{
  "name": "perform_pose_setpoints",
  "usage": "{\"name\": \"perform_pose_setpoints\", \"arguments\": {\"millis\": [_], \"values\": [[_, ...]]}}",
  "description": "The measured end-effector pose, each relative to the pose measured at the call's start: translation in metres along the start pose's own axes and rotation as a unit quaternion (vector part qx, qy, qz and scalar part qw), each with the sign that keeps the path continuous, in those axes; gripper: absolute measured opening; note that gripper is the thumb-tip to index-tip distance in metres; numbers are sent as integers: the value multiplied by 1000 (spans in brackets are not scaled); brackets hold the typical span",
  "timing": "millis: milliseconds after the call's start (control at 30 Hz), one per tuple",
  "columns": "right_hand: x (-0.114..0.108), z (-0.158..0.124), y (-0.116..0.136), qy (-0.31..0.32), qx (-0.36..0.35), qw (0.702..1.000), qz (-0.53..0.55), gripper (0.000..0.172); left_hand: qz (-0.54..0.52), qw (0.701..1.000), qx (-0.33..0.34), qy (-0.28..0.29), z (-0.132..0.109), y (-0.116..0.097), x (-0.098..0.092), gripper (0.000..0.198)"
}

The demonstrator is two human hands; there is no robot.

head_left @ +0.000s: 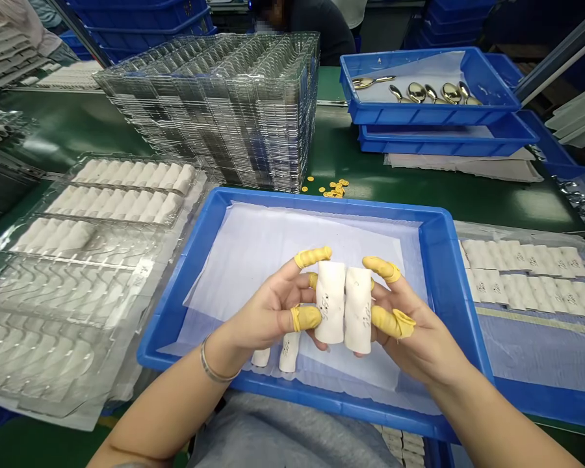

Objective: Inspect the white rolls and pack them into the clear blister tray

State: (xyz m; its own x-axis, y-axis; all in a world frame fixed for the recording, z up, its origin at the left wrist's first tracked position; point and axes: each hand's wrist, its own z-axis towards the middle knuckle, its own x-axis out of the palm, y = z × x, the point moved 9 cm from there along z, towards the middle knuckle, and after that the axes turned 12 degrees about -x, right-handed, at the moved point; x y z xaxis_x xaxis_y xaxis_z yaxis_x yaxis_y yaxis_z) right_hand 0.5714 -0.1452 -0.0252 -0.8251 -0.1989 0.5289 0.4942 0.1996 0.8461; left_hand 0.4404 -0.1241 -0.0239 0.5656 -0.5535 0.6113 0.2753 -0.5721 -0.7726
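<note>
Two white wrapped rolls with dark printed marks hang side by side over a paper-lined blue tray [448,292]. My left hand [285,305], with yellow covers on its fingertips, grips the left roll [330,302]. Around the right roll [358,309] close the fingers of my right hand [400,312], also in yellow fingertip covers. Two more white rolls [288,351] lie in the tray below my left hand, partly hidden by it.
Clear moulded trays [73,273] with white rolls lie left. Behind stands a tall stack of clear trays [234,123], beside yellow discs [338,189]. Spoons [416,92] fill a blue bin [433,116] at back right. More rolls [526,257] lie right. A person [316,29] sits behind.
</note>
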Motion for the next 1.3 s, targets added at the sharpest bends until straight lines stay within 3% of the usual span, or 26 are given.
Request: {"name": "perform_pose_setpoints", "arguments": {"millis": [133, 367, 633, 867, 1133, 1300], "values": [[-5, -1, 2, -27, 7, 999, -24, 53, 3, 1000, -14, -18, 1, 0, -2, 75], [1, -1, 2, 8, -9, 1000, -13, 50, 3, 1000, 18, 0, 1, -1, 0, 64], [0, -1, 3, 3, -18, 1000, -17, 43, -4, 1000, -12, -11, 1, 2, -2, 70], [0, -3, 4, 2, -14, 999, -30, 44, -6, 1000, 3, -19, 0, -1, -2, 61], [4, -1, 3, 54, -75, 995, -40, 52, 10, 999, 22, -26, 1, 3, -7, 70], [5, -1, 0, 48, -47, 998, -2, 50, -11, 999, 33, -16, 1, 0, -5, 63]]}}
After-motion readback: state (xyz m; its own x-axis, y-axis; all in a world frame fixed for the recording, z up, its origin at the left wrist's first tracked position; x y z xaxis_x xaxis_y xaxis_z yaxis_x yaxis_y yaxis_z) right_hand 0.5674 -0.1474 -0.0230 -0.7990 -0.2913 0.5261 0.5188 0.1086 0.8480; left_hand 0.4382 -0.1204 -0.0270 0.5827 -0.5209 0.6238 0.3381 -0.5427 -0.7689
